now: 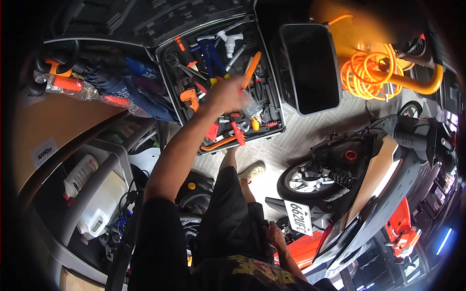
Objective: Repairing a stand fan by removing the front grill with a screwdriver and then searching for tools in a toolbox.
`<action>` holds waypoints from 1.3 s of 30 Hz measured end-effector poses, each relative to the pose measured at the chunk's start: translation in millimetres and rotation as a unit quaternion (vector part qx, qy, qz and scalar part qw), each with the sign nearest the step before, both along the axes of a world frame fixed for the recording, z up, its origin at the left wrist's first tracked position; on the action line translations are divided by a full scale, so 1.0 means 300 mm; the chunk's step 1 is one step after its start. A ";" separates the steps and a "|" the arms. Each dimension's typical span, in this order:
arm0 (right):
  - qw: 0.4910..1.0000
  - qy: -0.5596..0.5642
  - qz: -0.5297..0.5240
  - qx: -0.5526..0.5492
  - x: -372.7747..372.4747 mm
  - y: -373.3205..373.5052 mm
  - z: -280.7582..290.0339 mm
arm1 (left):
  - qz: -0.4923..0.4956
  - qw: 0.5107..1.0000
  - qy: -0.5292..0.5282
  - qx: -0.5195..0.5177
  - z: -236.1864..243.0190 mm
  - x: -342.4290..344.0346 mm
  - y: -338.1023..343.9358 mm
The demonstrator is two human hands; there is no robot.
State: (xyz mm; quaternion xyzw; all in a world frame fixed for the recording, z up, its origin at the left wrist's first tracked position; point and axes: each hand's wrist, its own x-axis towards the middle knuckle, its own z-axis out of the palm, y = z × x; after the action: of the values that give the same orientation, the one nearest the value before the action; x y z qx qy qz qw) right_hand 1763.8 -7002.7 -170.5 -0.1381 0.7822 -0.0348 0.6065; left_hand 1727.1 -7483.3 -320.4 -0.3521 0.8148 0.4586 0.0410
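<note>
My left hand (225,96) reaches into a black tool case (280,127) full of tools, its fingers smeared by motion. Its fingertips meet the lower end of a long orange tool (251,69), whose kind I cannot make out; whether they grip it is unclear. Beside the fingers lies a clear plastic packet (251,105). Around the hand are blue pliers (210,56), a white plastic tap-like fitting (230,42), an orange pipe-cutter-like tool (190,98) and a red-handled tool (237,132). My right hand (275,236) hangs by my shorts with fingers curled, partly hidden.
A black open bin (310,68) stands right of the case, beside a coiled orange hose (371,72). A motorcycle (349,179) fills the right side. At left are a grey cart (114,157) with a white jug (102,203), and a cardboard box (63,131).
</note>
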 end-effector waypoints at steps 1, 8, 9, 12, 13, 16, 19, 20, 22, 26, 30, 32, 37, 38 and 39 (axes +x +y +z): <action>1.000 0.004 0.004 0.005 -0.007 -0.001 0.002 | 0.128 0.989 -0.046 -0.063 0.042 0.005 -0.077; 0.999 -0.031 0.030 -0.014 -0.031 -0.031 -0.048 | 0.289 0.886 -0.304 -0.198 -0.281 0.161 -0.444; 0.999 -0.026 0.005 -0.017 -0.046 -0.025 -0.044 | 0.290 0.889 -0.301 -0.188 -0.299 0.139 -0.422; 0.997 -0.046 0.042 -0.055 -0.092 -0.070 -0.035 | 0.300 0.924 -0.184 -0.148 -0.186 0.078 -0.322; 0.996 -0.045 0.045 -0.055 -0.096 -0.062 -0.049 | 0.334 0.915 -0.149 -0.169 -0.136 0.050 -0.295; 0.995 -0.059 0.011 -0.075 -0.101 -0.054 -0.089 | 0.242 0.947 -0.106 -0.180 -0.114 0.050 -0.276; 0.994 -0.086 -0.067 -0.024 -0.113 -0.072 -0.104 | 0.218 0.954 -0.083 -0.189 -0.085 0.050 -0.296; 0.993 -0.084 -0.068 -0.048 -0.113 -0.073 -0.109 | 0.221 0.963 -0.096 -0.117 -0.072 0.074 -0.327; 0.991 -0.082 -0.071 -0.073 -0.119 -0.096 -0.098 | 0.233 0.955 -0.154 -0.097 -0.088 0.157 -0.404; 0.993 -0.104 -0.063 0.009 -0.132 -0.128 -0.096 | 0.187 0.933 -0.252 -0.178 -0.120 0.232 -0.535; 0.981 -0.100 -0.158 0.048 -0.129 -0.121 -0.106 | 0.098 0.932 -0.260 -0.232 -0.173 0.223 -0.498; 0.980 -0.110 -0.156 0.063 -0.138 -0.161 -0.085 | 0.085 0.939 -0.253 -0.219 -0.194 0.238 -0.494; 0.974 -0.119 -0.174 0.086 -0.140 -0.225 -0.067 | 0.024 0.943 -0.277 -0.185 -0.176 0.254 -0.590; 0.972 -0.123 -0.181 0.084 -0.140 -0.236 -0.065 | 0.040 0.943 -0.271 -0.188 -0.186 0.252 -0.597; 0.971 -0.124 -0.188 0.082 -0.141 -0.236 -0.057 | 0.056 0.944 -0.263 -0.190 -0.188 0.247 -0.598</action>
State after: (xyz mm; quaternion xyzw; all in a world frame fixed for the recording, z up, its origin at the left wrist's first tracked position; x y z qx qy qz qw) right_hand 1721.6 -7073.4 -187.5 0.0672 0.7127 -0.1010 0.6909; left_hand 1801.2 -7662.6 -376.7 -0.5067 0.8261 0.1878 0.1598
